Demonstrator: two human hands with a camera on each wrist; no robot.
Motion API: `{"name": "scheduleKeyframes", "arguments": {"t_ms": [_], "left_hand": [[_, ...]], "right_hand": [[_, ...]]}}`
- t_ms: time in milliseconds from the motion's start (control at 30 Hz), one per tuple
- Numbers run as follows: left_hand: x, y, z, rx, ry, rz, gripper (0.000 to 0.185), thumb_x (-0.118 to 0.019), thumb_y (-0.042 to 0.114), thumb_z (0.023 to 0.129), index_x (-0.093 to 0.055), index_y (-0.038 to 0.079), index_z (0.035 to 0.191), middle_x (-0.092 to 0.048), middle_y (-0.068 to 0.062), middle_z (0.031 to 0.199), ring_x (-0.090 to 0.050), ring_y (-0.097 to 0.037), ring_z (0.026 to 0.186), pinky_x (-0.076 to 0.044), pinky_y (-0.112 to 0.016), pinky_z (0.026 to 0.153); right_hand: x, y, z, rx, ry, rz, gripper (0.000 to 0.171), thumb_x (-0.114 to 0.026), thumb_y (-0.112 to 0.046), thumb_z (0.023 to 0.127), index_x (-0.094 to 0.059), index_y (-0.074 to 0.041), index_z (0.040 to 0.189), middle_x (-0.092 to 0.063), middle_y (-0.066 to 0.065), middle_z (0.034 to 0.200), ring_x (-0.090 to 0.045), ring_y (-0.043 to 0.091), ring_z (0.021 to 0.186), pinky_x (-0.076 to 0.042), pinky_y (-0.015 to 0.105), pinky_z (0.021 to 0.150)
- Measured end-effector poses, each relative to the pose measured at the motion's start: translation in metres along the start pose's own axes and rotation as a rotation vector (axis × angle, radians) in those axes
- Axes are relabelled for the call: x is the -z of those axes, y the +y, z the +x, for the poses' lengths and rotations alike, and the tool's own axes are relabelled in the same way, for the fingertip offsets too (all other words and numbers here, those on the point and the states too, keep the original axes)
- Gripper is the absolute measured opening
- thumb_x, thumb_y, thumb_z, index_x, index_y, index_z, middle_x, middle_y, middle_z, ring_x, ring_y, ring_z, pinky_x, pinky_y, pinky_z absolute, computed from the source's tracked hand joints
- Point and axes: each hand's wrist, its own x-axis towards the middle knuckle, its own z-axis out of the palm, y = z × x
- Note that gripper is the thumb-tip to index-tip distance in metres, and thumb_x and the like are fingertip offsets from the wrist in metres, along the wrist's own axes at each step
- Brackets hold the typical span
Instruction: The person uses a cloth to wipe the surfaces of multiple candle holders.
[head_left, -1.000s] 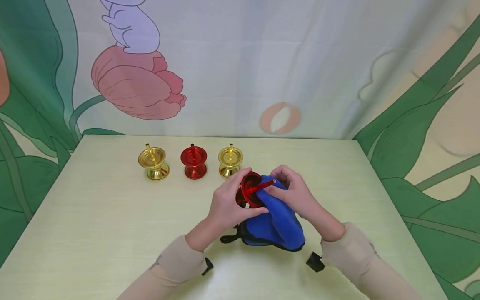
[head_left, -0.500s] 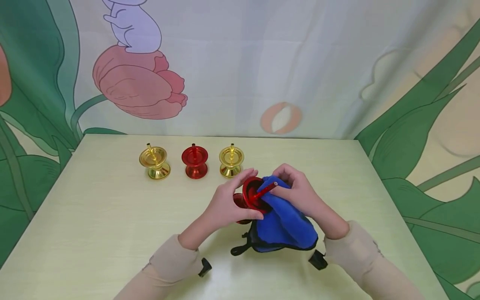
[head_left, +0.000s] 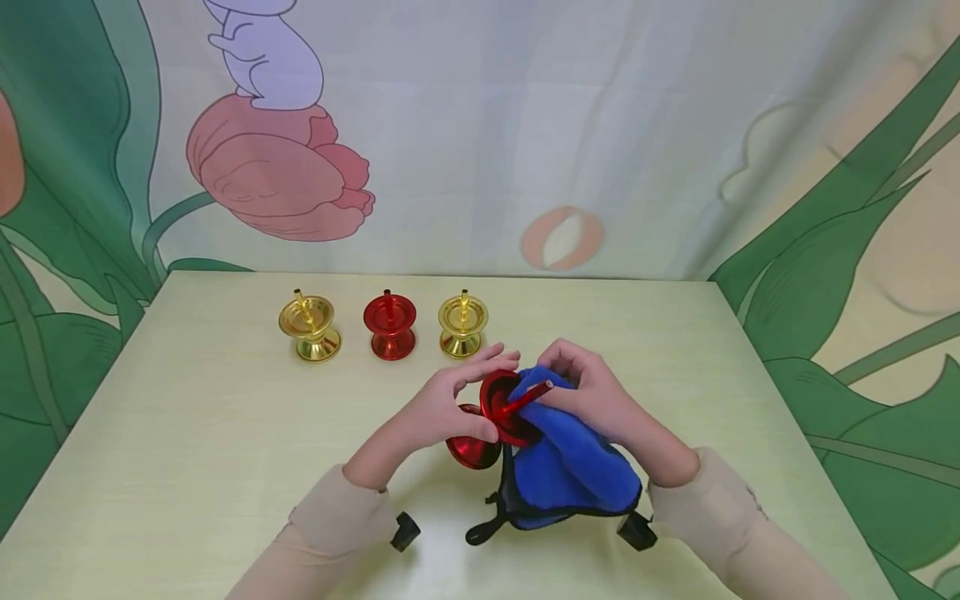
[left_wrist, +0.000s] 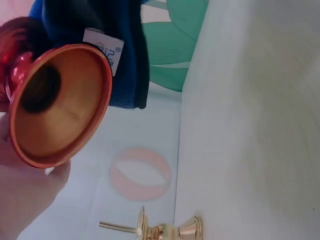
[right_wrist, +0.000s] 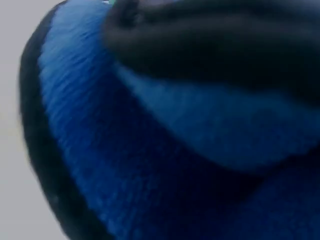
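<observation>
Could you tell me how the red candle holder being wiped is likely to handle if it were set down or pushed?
The red candle holder looks like glossy, rigid metal, so probably slippery. Its hollow base suggests it is light. With round rims, it may roll if laid sideways.

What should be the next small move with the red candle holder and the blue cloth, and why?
Probably the left hand should turn the red candle holder a little, so the blue cloth meets another part of the cup. The holder is tilted on its side, gripped by the left hand, and the right hand presses the cloth into its cup beside the pin.
</observation>
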Motion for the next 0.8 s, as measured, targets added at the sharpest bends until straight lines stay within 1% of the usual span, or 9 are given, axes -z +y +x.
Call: {"name": "scheduleKeyframes", "arguments": {"t_ms": [67,167,233,300,400,533,633,733,800], "left_hand": [[-0.002,-0.001,-0.001,-0.025,0.07,0.009,0.08,-0.064,0.057,0.063,-0.044,0.02,0.131,-0.04,0.002,0.138,-0.027,-0.013,0.132,-0.026,-0.053,0.103],[-0.011,-0.003,-0.003,-0.086,0.247,0.06,0.069,-0.061,0.052,0.07,-0.047,0.019,0.128,-0.049,0.0,0.13,-0.044,-0.014,0.12,-0.038,-0.044,0.098],[-0.018,-0.007,-0.005,-0.164,0.34,0.149,0.064,-0.057,0.049,0.075,-0.048,0.014,0.128,-0.052,-0.005,0.126,-0.052,-0.017,0.11,-0.046,-0.036,0.089],[-0.025,-0.009,-0.006,-0.222,0.391,0.266,0.069,-0.054,0.051,0.074,-0.045,0.012,0.13,-0.051,-0.008,0.126,-0.053,-0.018,0.108,-0.05,-0.032,0.084],[-0.032,-0.011,-0.006,-0.289,0.411,0.421,0.081,-0.056,0.055,0.07,-0.036,0.011,0.135,-0.048,-0.008,0.129,-0.047,-0.019,0.115,-0.048,-0.034,0.087],[-0.036,-0.01,-0.005,-0.308,0.442,0.517,0.085,-0.071,0.045,0.065,-0.036,0.011,0.134,-0.049,-0.007,0.128,-0.043,-0.019,0.119,-0.047,-0.035,0.088],[-0.033,-0.009,-0.005,-0.307,0.437,0.497,0.08,-0.08,0.031,0.061,-0.043,0.009,0.129,-0.052,-0.007,0.124,-0.053,-0.017,0.105,-0.051,-0.028,0.08],[-0.028,-0.007,-0.005,-0.287,0.384,0.434,0.076,-0.081,0.025,0.06,-0.047,0.009,0.126,-0.053,-0.006,0.123,-0.059,-0.014,0.092,-0.052,-0.023,0.074],[-0.024,-0.005,-0.004,-0.261,0.337,0.373,0.074,-0.081,0.025,0.061,-0.048,0.01,0.125,-0.053,-0.006,0.123,-0.06,-0.016,0.093,-0.052,-0.022,0.073]], "right_hand": [[0.0,0.0,0.001,-0.01,0.033,-0.004,0.017,-0.06,-0.004,0.078,-0.052,-0.001,0.093,-0.061,0.01,0.085,-0.058,0.019,0.072,-0.05,0.029,0.067],[0.0,0.001,0.002,-0.046,0.105,0.018,0.016,-0.06,-0.005,0.079,-0.051,0.0,0.093,-0.062,0.008,0.084,-0.058,0.018,0.069,-0.05,0.028,0.064],[0.0,0.002,0.003,-0.069,0.143,0.046,0.017,-0.06,-0.004,0.08,-0.05,0.0,0.093,-0.062,0.005,0.082,-0.058,0.018,0.069,-0.05,0.027,0.063],[-0.002,0.004,0.003,-0.086,0.168,0.065,0.017,-0.059,-0.004,0.08,-0.049,0.001,0.092,-0.061,0.002,0.08,-0.058,0.018,0.068,-0.051,0.027,0.062],[-0.005,0.005,0.002,-0.092,0.191,0.08,0.017,-0.059,-0.003,0.079,-0.049,0.002,0.092,-0.06,0.0,0.077,-0.057,0.016,0.066,-0.05,0.026,0.059],[-0.007,0.006,0.001,-0.09,0.197,0.069,0.016,-0.059,-0.003,0.079,-0.05,0.002,0.092,-0.06,0.003,0.077,-0.057,0.017,0.065,-0.05,0.027,0.059],[-0.007,0.007,0.0,-0.079,0.189,0.041,0.016,-0.059,-0.003,0.079,-0.051,0.001,0.092,-0.061,0.008,0.081,-0.057,0.018,0.068,-0.05,0.027,0.061],[-0.004,0.008,-0.001,-0.067,0.179,0.026,0.016,-0.059,-0.003,0.079,-0.051,0.001,0.092,-0.061,0.01,0.084,-0.057,0.019,0.07,-0.049,0.027,0.063],[-0.003,0.009,-0.002,-0.065,0.171,0.028,0.016,-0.059,-0.002,0.079,-0.051,0.001,0.092,-0.061,0.009,0.083,-0.057,0.019,0.071,-0.049,0.027,0.064]]}}
